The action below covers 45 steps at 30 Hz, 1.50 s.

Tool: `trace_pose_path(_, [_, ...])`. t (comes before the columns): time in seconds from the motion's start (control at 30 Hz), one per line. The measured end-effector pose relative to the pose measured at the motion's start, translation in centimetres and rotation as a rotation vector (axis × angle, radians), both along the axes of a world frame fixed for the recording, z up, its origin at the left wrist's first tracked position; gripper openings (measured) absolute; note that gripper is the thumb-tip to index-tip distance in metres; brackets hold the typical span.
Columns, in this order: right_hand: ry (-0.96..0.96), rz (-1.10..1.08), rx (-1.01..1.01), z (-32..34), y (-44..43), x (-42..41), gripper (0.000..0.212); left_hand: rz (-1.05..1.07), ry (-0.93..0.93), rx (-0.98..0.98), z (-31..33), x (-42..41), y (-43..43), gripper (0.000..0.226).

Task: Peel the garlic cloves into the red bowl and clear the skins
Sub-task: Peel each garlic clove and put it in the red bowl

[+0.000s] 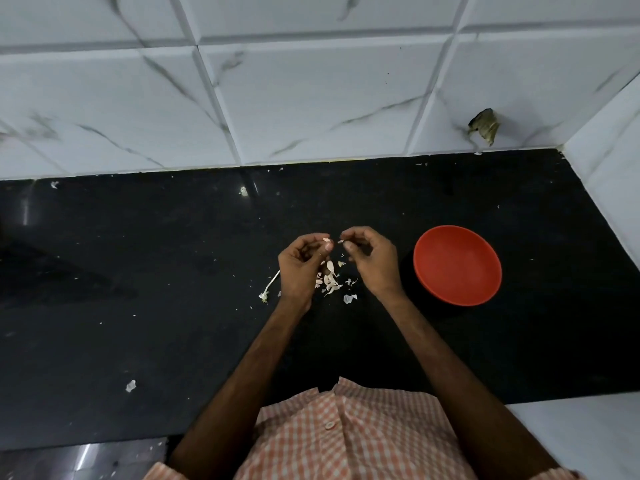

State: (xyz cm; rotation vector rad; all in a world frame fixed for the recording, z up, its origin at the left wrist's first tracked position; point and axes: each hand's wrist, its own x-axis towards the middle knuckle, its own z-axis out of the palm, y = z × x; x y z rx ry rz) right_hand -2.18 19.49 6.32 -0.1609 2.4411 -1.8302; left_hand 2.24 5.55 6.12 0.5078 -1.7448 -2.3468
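Observation:
My left hand pinches a small garlic clove between thumb and fingers, above the black counter. My right hand faces it, fingers curled, pinching a scrap of garlic skin at its fingertips. Between and below the hands lies a small heap of garlic cloves and skins on the counter. The red bowl stands to the right of my right hand, and I see nothing in it.
A garlic stem lies left of my left hand. Loose skin flakes dot the black counter, one larger piece near the front left. A white tiled wall runs behind and at the right.

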Motion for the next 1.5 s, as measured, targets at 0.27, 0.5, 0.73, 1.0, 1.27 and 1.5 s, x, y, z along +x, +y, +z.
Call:
trace_pose_path(0.27, [0.239,0.139,0.096,1.9,-0.2,0.0,0.014,-0.03,0.015,-0.231,-0.1,-0.1,-0.4,0.01])
trace_pose_path(0.5, [0.385,0.285,0.335,1.6,0.2,0.0,0.02,-0.077,0.013,-0.511,0.1,-0.1,-0.7,0.014])
trace_pose_path(0.73, [0.503,0.368,0.574,1.9,0.4,-0.1,0.021,-0.13,-0.005,-0.602,0.1,-0.2,-0.9,0.019])
trace_pose_path(1.0, [0.262,0.296,0.255,1.8,0.2,-0.4,0.035,-0.103,-0.042,-0.434,0.1,0.0,-1.0,0.015])
trace_pose_path(1.27, [0.235,0.274,0.168,1.8,0.1,-0.4,0.037,-0.121,-0.035,-0.409,0.0,0.0,-1.3,0.016])
trace_pose_path(1.5, [0.248,0.143,0.121,1.3,-0.3,-0.2,0.042,-0.076,-0.045,-0.163,-0.1,0.0,-0.7,0.018])
